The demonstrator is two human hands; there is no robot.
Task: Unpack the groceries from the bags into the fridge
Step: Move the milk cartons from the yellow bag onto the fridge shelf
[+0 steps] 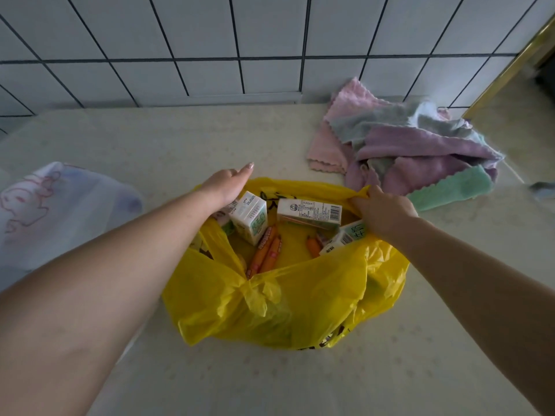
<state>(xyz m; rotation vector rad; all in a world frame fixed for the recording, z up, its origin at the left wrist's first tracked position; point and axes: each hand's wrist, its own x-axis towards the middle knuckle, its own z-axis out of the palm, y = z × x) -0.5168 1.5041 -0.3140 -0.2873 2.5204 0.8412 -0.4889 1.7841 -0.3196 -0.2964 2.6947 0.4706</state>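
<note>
A yellow plastic bag (300,301) stands open on the counter in front of me. Inside lie several small white and green milk cartons: one upright (250,217), one on its side (309,213), and one tilted at the right (345,237). Orange sausage sticks (265,253) lie on the bag's bottom. My right hand (383,211) pinches the bag's far right rim and pulls it outward. At the left rim is my left hand (223,187), one finger stretched out over the edge; its other fingers dip behind the upright carton and are hidden.
A heap of pink, purple, grey and green cloths (414,151) lies at the back right. A white bag with a pink cartoon print (57,211) sits at the left. The tiled wall (210,49) closes off the counter (300,382) at the back.
</note>
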